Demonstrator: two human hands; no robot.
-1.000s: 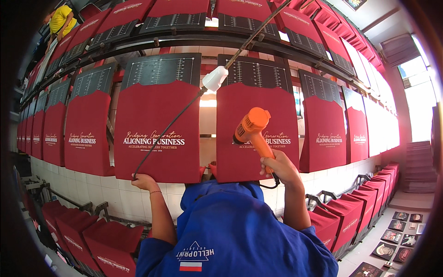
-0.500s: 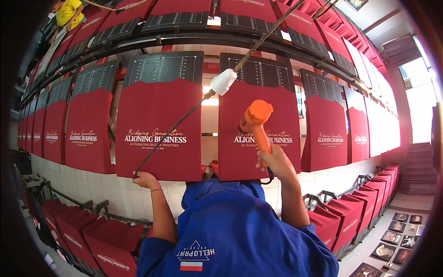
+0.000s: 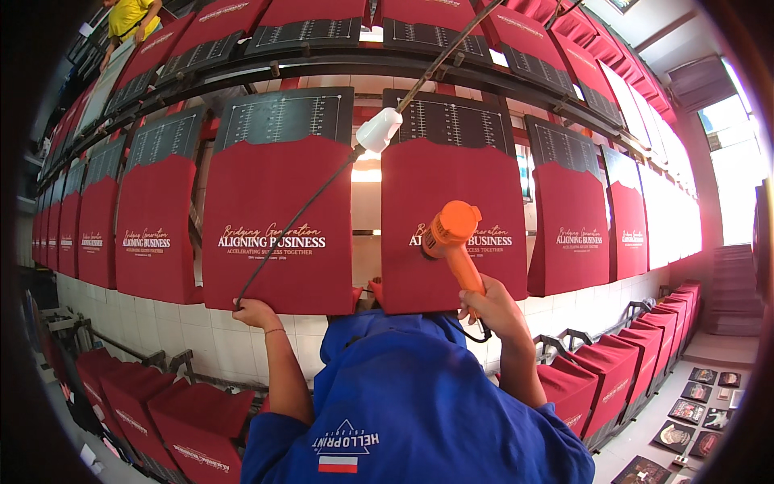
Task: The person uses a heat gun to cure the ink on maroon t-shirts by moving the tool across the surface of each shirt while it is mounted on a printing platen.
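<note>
In my right hand (image 3: 497,310) is an orange heat gun (image 3: 456,227), gripped by its handle. Its dark nozzle points left and down, covering part of the white and gold lettering on a red shirt (image 3: 451,177) stretched over a dark board with white ruled marks. My left hand (image 3: 256,313) is closed around a black cable (image 3: 310,206), close to the lower left corner of a second printed red shirt (image 3: 278,181). That cable runs up to a white plug connector (image 3: 377,131), which hangs from a cord between the two boards.
Dark metal rails (image 3: 322,63) carry more red shirts on boards, in rows ahead and to both sides. Behind me stand other covered boards (image 3: 601,375) on a rack. A person in a yellow top (image 3: 129,18) is at the far left. Framed prints (image 3: 673,436) lie at the lower right.
The heat gun and my right hand have come nearer to me and slightly right. The white connector has swung left and down a little. My left hand stays almost in place on the cable.
</note>
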